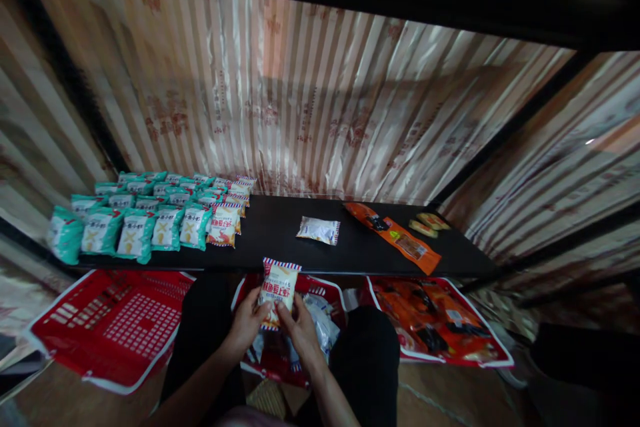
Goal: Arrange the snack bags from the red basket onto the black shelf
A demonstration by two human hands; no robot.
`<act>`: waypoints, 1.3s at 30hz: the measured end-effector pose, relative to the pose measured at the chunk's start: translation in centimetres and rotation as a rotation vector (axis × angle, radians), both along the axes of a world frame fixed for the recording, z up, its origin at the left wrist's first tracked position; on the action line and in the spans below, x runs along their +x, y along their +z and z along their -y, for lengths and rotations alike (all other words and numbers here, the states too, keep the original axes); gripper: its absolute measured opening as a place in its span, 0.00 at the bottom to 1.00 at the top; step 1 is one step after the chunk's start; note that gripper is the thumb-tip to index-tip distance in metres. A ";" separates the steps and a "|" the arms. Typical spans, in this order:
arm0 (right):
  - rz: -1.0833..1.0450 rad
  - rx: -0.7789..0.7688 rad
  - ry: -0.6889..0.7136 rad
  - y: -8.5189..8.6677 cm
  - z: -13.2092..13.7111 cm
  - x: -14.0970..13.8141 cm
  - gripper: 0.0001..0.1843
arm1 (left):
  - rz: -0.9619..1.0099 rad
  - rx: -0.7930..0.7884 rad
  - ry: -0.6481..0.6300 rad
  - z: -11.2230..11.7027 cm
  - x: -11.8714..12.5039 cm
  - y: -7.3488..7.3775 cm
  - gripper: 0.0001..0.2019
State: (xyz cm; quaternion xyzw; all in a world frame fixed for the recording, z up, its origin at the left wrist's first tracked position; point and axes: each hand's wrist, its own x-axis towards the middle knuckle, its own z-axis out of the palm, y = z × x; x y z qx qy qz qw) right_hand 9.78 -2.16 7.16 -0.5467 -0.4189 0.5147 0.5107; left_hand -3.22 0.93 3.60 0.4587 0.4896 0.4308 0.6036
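Observation:
Both my hands hold one white snack packet (278, 288) with red and blue striped edges, upright just below the front edge of the black shelf (280, 233). My left hand (249, 321) grips its lower left side, and my right hand (299, 325) grips its lower right side. Beneath them is a red basket (320, 290) with more packets in it. On the shelf's left stand rows of teal packets (135, 230) and a few white striped packets (223, 223). A single white packet (319, 229) lies flat mid-shelf.
An empty red basket (110, 323) sits on the floor at left. At right, another red basket (493, 350) holds orange packets. Orange packets (400, 237) also lie on the shelf's right end. A striped curtain (300, 113) hangs behind. My dark-trousered knees flank the middle basket.

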 end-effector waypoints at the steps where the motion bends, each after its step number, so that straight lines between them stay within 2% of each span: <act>1: 0.008 -0.001 -0.001 -0.1 -0.2 0.0 0.23 | -0.019 0.004 0.006 -0.3 0.0 0.0 0.29; 7: 0.106 0.023 -0.068 -0.2 -2.1 0.5 0.24 | -0.042 0.046 0.026 -2.2 0.6 0.1 0.27; 12: 0.140 0.060 -0.053 0.4 -4.3 1.0 0.23 | -0.192 0.076 0.050 -4.0 1.4 0.6 0.26; 21: 0.266 0.079 -0.050 0.5 -8.6 1.6 0.24 | -0.428 0.074 0.026 -8.3 2.0 3.6 0.23; 27: 0.337 0.085 -0.071 -0.2 -11.9 2.2 0.25 | -0.572 0.065 0.001 -11.3 3.1 4.8 0.22; 32: 0.388 0.087 -0.096 -0.5 -14.3 2.3 0.25 | -0.707 0.072 -0.047 -14.0 3.8 4.7 0.23; 39: 0.500 0.080 -0.091 -0.3 -17.4 2.2 0.22 | -0.742 0.057 0.015 -17.2 4.4 4.2 0.22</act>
